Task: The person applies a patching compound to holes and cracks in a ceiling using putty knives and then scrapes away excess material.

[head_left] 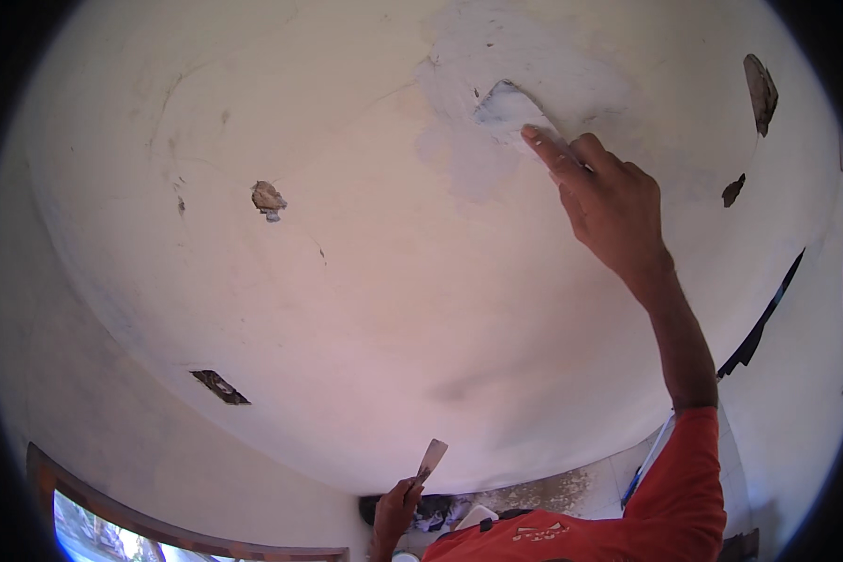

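Pressing a broad putty blade (508, 110) flat to the ceiling (347, 281), your right hand (609, 201) has its fingers closed around the tool's handle, with the forefinger (545, 150) stretched straight along the back of the blade. The handle itself is hidden inside your palm, so only the pale, filler-smeared blade shows ahead of your fingertip. The blade lies within a patch of fresh grey filler (506, 103) that spreads over the upper middle of the ceiling, rougher and duller than the cream paint around it.

Your right forearm runs down from the hand toward the lower right, ending in a red sleeve (684, 487).

Low in the view, your left hand (395, 510) is closed around the handle of a second, narrower scraper (432, 459), whose blade points up and slightly right, held clear of the ceiling and well apart from the working blade.

Outward from the patch, the ceiling carries several breaks: a small chipped hole (268, 199) to the left of centre, a dark rectangular gap (220, 386) lower left, and two dark peeled spots (761, 92) near the right edge. A wooden window frame (159, 529) curves along the bottom left, and just beside your left hand a dark container (436, 513) sits on a speckled floor (553, 492).
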A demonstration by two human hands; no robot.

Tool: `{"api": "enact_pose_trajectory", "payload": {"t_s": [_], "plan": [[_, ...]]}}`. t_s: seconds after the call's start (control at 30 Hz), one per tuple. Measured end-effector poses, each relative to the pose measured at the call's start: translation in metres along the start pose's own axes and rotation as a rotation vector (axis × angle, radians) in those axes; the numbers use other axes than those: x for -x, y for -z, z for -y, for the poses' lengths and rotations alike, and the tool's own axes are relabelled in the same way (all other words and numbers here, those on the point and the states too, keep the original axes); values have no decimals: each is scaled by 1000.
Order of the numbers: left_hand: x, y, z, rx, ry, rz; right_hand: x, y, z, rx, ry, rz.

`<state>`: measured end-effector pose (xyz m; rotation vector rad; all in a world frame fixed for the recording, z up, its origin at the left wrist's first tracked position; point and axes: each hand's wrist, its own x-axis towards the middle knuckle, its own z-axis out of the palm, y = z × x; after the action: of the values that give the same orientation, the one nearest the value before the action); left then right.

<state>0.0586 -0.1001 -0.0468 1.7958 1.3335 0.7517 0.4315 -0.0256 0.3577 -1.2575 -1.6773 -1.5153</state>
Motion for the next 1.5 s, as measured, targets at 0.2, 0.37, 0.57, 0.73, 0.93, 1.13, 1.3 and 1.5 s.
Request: {"api": "enact_pose_trajectory", "payload": {"t_s": [0.2, 0.37, 0.57, 0.73, 0.93, 1.13, 1.3, 1.5], "plan": [[2, -4, 7, -22, 4, 35, 19, 15, -18, 24, -51, 153], [-1, -7, 13, -9, 12, 38, 61, 30, 4, -132, -238, 307], [-10, -4, 2, -22, -12, 84, 31, 26, 26, -289, -276, 60], [-11, -6, -6, 27, -3, 69, 14, -2, 52, -291, -305, 63], [-5, -11, 15, 7, 32, 62, 66, 3, 85, -341, -361, 236], [-6, -7, 4, 42, 29, 77, 47, 19, 80, -385, -381, 155], [-10, -11, 3, 67, -13, 67, 35, 1, 82, -368, -404, 85], [-5, -11, 8, 62, 49, 85, 73, 22, 108, -414, -322, 283]]}}
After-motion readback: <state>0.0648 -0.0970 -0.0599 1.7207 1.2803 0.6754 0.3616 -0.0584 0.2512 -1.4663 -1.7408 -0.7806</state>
